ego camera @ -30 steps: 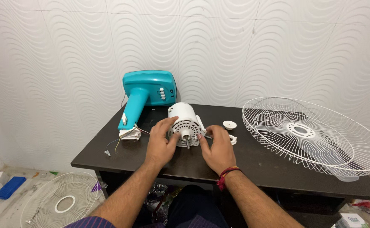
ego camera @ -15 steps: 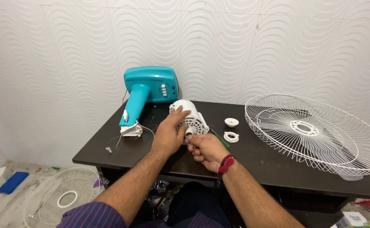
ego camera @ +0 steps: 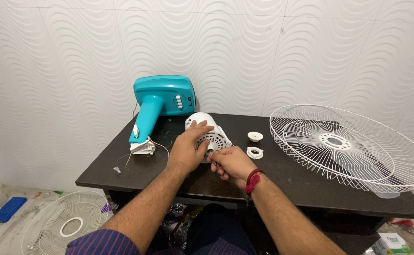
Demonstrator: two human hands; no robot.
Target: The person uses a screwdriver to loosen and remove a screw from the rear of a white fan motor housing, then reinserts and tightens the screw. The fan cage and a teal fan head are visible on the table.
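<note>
Nearest the camera, a striped sleeve (ego camera: 100, 243) covers the left upper arm, and both bare forearms extend forward over the front edge of the dark counter (ego camera: 169, 177). A red thread band (ego camera: 252, 181) is tied round the right wrist.

The right hand (ego camera: 230, 163) is curled, its fingertips (ego camera: 212, 158) pinched narrow at the front face of the white fan motor housing (ego camera: 211, 132), where the shaft would be; whether a small part sits inside that pinch cannot be told. The left hand (ego camera: 188, 148) lies over the near left side of the housing, fingers spread across its vented shell, a wide grip resting on the body and steadying it.

The motor housing lies on its side near the middle of the counter, just right of the teal fan stand (ego camera: 157, 101), which lies tilted with its base towards the wall. The stand's white neck end (ego camera: 143, 147) shows loose wires (ego camera: 126, 160) trailing onto the counter.

Right of the hands, two small white parts are set apart from the housing: a ring-shaped nut (ego camera: 254, 152) nearer, a round cap (ego camera: 255, 136) beyond it. Further right, a white wire fan guard (ego camera: 348, 146) lies flat, overhanging the counter's right end.

On the floor, lower left, lie a second wire guard (ego camera: 60, 226) and a blue block (ego camera: 8, 209). A wave-patterned white wall (ego camera: 263, 52) stands behind.
</note>
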